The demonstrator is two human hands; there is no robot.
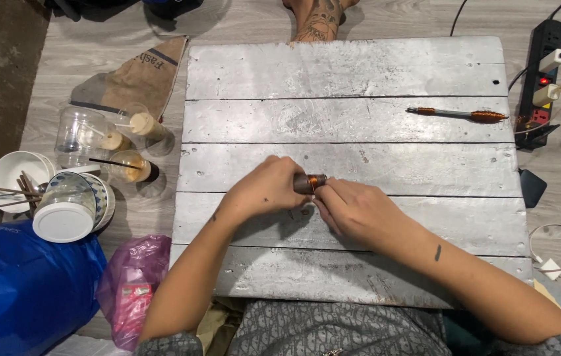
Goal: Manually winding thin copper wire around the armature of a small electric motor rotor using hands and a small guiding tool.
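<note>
Fingers of our left hand (264, 191) and right hand (353, 207) were closed on a small copper-wound metal cylinder (310, 183), held just above the silver-painted plank board (346, 72). We judged it light, rigid, its fine winding fragile; gripping the bare ends seemed safest.

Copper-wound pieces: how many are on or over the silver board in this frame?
2. One small copper-wound cylinder is held between the left hand and right hand at mid-board. A pen-like rod with a copper coil lies near the far right edge. Others may be hidden under the hands.
</note>
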